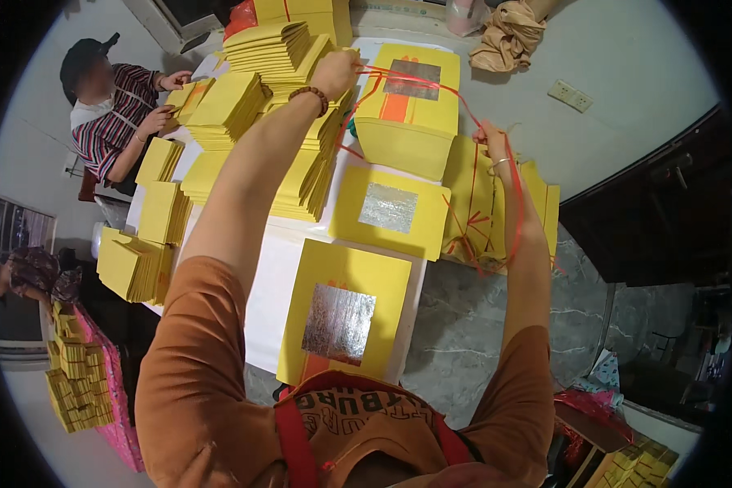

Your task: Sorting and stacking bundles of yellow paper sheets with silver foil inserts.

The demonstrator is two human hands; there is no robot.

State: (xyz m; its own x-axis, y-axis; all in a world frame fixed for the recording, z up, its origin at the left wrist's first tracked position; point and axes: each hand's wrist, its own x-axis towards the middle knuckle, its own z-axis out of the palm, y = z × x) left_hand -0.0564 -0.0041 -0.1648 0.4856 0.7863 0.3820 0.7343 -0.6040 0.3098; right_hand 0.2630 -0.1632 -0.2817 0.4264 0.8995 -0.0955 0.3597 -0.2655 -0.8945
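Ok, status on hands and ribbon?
Left hand, right hand both gripping red ribbon. Ribbon crosses over yellow paper stack. Slack ribbon along right forearm.

This looks like a small paper-goods workroom. Yellow paper stacks (305,179) crowd the white table (270,289) at centre; a co-worker (122,110) handles sheets (192,98) upper left; bundles (81,386) pile lower left.

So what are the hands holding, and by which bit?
Red string: the right hand grips it partway, with a tail hanging past; the left hand holds it too, exact spot unclear.
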